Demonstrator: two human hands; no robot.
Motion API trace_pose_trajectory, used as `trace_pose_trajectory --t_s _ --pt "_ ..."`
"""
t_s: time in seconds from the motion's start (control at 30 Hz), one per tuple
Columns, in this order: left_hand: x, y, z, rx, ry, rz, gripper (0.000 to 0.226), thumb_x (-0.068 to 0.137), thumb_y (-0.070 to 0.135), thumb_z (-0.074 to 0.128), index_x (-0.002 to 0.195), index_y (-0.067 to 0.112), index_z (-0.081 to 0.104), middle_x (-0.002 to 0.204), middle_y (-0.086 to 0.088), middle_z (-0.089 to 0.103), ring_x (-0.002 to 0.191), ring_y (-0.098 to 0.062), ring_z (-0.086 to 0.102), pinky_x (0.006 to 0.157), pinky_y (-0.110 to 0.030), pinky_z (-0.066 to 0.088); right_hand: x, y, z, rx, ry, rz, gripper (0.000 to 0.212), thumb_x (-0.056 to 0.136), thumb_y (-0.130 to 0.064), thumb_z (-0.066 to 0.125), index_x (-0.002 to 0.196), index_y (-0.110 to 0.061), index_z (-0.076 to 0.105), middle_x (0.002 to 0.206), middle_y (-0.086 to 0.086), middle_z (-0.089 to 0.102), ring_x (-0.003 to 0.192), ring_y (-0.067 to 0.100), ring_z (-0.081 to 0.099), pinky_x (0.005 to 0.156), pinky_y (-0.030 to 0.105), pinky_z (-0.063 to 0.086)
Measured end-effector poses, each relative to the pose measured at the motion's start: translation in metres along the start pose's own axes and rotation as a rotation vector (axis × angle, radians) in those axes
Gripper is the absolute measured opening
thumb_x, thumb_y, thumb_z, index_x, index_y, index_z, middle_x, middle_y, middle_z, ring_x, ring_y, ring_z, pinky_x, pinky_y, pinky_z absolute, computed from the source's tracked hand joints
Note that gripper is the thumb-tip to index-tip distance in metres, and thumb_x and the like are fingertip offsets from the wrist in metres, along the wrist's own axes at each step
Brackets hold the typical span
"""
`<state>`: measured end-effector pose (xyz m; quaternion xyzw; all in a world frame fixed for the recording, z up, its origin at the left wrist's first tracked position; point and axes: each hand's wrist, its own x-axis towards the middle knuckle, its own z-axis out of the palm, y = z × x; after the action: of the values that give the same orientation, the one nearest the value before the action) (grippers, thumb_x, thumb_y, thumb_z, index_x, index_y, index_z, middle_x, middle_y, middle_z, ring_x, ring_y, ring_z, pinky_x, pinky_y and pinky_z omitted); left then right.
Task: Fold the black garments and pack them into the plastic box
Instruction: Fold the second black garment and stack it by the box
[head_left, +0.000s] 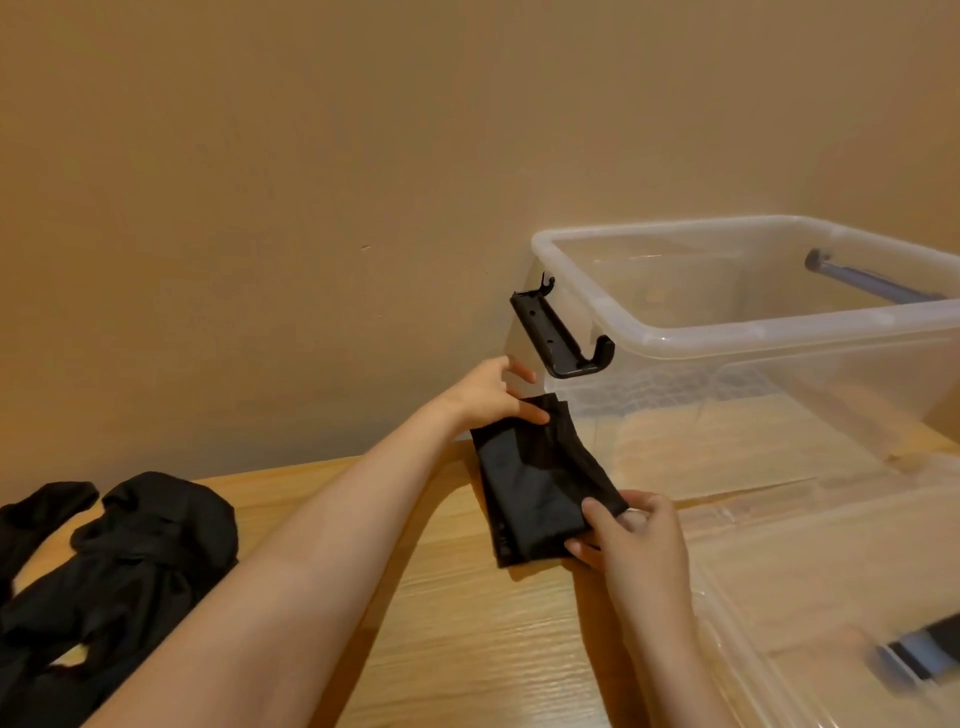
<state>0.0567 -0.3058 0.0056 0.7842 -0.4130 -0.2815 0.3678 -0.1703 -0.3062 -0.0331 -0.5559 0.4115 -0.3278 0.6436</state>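
Pinching one folded garment (540, 483), left hand (493, 397) and right hand (636, 540); one plastic box (779, 332), one pile (130, 561).

Garment pile (119, 571) left of plastic box (779, 332)

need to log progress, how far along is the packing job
Done: one garment looks folded into a narrow strip. In hand: the left hand and right hand pinch its ends beside the box. Left: nothing black shows inside the box yet, and a pile of unfolded black garments lies further left.
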Motion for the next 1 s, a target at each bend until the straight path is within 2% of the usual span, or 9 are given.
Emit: trace_pose_trajectory --t_s 0.1,0.2,0.27,0.4,0.5,0.6,0.7,0.77,1.0 --pt "0.001 -0.006 0.008 0.118 0.052 0.022 0.053 0.075 0.035 0.081 0.119 0.021 0.054 0.121 -0.005 0.061 0.109 -0.019 0.059 0.093 -0.035 0.049 -0.005 0.000 -0.001 -0.146 0.018 -0.075 0.023 0.089 -0.016 0.067 0.103 -0.016 0.048 0.076 0.004 0.066 0.060 0.014 0.070 0.066 0.035 0.059" --pt "-0.013 -0.011 0.013 0.388 0.233 0.018 0.057 0.082 0.060 0.064 0.123 0.021 0.053 0.107 0.001 0.066 0.103 -0.018 0.060 0.098 -0.040 0.042 -0.009 -0.001 -0.004 -0.203 0.000 -0.093 0.022 0.089 -0.019 0.066 0.102 -0.013 0.049 0.069 0.003 0.066 0.061 0.017 0.070 0.057 0.030 0.055" --pt "-0.028 -0.012 0.013 0.465 0.347 0.025 0.056 0.090 0.061 0.052 0.128 0.020 0.051 0.108 0.003 0.066 0.108 -0.017 0.058 0.101 -0.040 0.034 -0.011 -0.003 -0.005 -0.215 -0.010 -0.104 0.021 0.090 -0.020 0.065 0.102 -0.013 0.050 0.069 0.002 0.064 0.062 0.018 0.070 0.052 0.024 0.049" --pt "-0.077 -0.010 0.014 0.425 0.363 0.043 0.052 0.097 0.055 0.042 0.135 0.019 0.048 0.130 0.000 0.058 0.126 -0.020 0.046 0.107 -0.040 0.028 -0.018 -0.006 -0.008 -0.317 -0.015 -0.141 0.023 0.093 -0.025 0.061 0.107 -0.012 0.049 0.075 0.001 0.060 0.067 0.013 0.062 0.052 0.022 0.045" --pt "-0.124 -0.003 0.017 0.431 0.364 0.065 0.048 0.100 0.047 0.041 0.139 0.019 0.044 0.141 0.000 0.049 0.134 -0.019 0.037 0.110 -0.037 0.027 -0.028 -0.004 -0.009 -0.396 0.035 -0.191 0.034 0.092 -0.027 0.060 0.121 -0.014 0.046 0.096 0.004 0.060 0.084 0.019 0.062 0.072 0.038 0.056" --pt "-0.165 -0.002 0.020 0.494 0.362 0.084 0.052 0.100 0.046 0.043 0.145 0.022 0.037 0.147 0.002 0.042 0.139 -0.017 0.032 0.113 -0.035 0.024 -0.047 -0.003 -0.005 -0.568 0.114 -0.347 0.040 0.092 -0.027 0.059 0.127 -0.014 0.045 0.124 0.004 0.047 0.112 0.020 0.049 0.086 0.035 0.050" --pt "-0.192 -0.008 0.028 0.467 0.344 0.078 0.053 0.098 0.045 0.048 0.145 0.023 0.036 0.148 0.004 0.042 0.139 -0.015 0.032 0.114 -0.035 0.024 -0.063 -0.002 0.002 -0.697 0.107 -0.470 0.042 0.092 -0.025 0.058 0.131 -0.014 0.046 0.129 0.002 0.046 0.124 0.017 0.037 0.096 0.031 0.043" --pt "-0.203 -0.013 0.033 0.321 0.318 0.044 0.053 0.097 0.043 0.051 0.144 0.022 0.037 0.146 0.004 0.043 0.138 -0.016 0.036 0.114 -0.037 0.030 -0.066 0.000 0.000 -0.744 0.098 -0.496 0.045 0.091 -0.024 0.060 0.132 -0.014 0.046 0.132 0.002 0.046 0.126 0.017 0.035 0.100 0.031 0.039" --pt "-0.194 -0.035 0.038 0.061 0.301 -0.071 0.054 0.098 0.036 0.054 0.144 0.016 0.036 0.138 -0.004 0.050 0.122 -0.016 0.049 0.096 -0.026 0.038 -0.054 0.017 -0.002 -0.878 0.010 -0.612 0.055 0.086 -0.023 0.069 0.137 -0.025 0.048 0.147 -0.001 0.037 0.139 0.015 0.024 0.112 0.031 0.027"
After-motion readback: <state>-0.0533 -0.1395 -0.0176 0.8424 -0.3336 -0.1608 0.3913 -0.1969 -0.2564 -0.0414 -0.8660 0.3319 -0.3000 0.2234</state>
